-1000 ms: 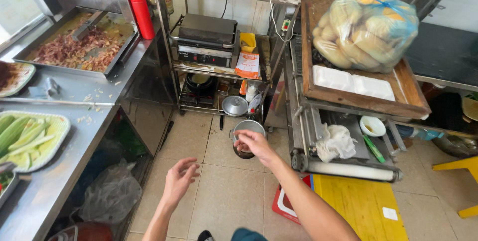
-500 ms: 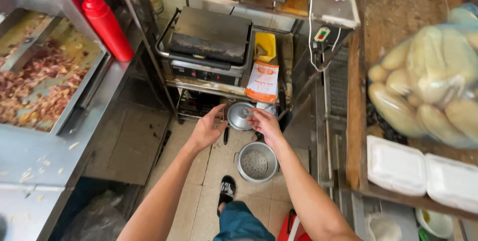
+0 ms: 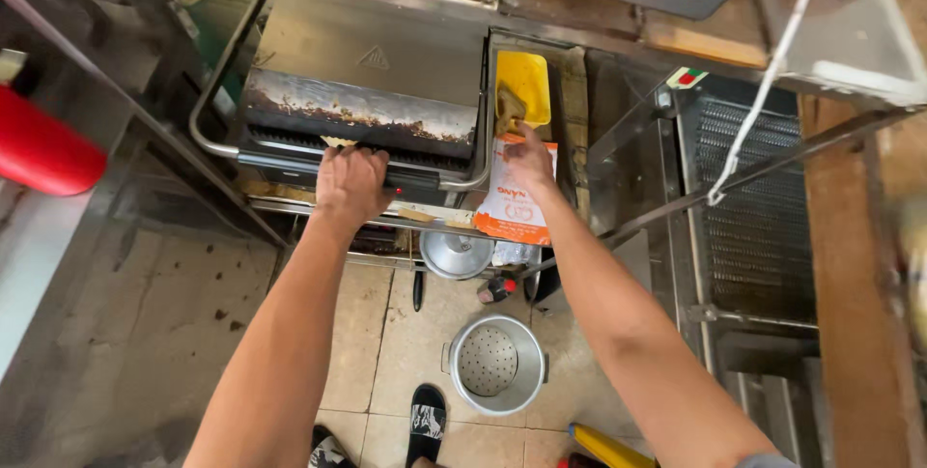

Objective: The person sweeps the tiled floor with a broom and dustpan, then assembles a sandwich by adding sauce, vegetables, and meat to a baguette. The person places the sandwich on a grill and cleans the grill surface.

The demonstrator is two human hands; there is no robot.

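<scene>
My left hand point(image 3: 350, 183) is curled over the front edge of the contact grill point(image 3: 362, 91), fingers folded down onto the dark strip just under its closed, crusted lid, knuckles toward me. My right hand point(image 3: 529, 157) reaches further back and to the right, fingers bunched around a brownish scrap or sponge point(image 3: 509, 106) at the near end of the yellow tub point(image 3: 524, 82); I cannot tell how tightly it is pinched. That tub sits just beside the grill, on the same wire shelf point(image 3: 290, 205). Under my right wrist lies a white and orange paper packet point(image 3: 512, 199), hanging over the shelf's front edge. Below the shelf, a round steel lid point(image 3: 456, 254) hangs or rests near a small bottle with a red cap point(image 3: 496, 288). On the tiled floor point(image 3: 406, 352) between my forearms stands a steel pot with a perforated insert point(image 3: 496, 364), and near it I see my sandal point(image 3: 426, 420). At far left a red squeeze bottle point(image 3: 43, 151) lies over the steel counter, well apart from both hands. To the right, a metal rack with a mesh panel point(image 3: 753, 217).
</scene>
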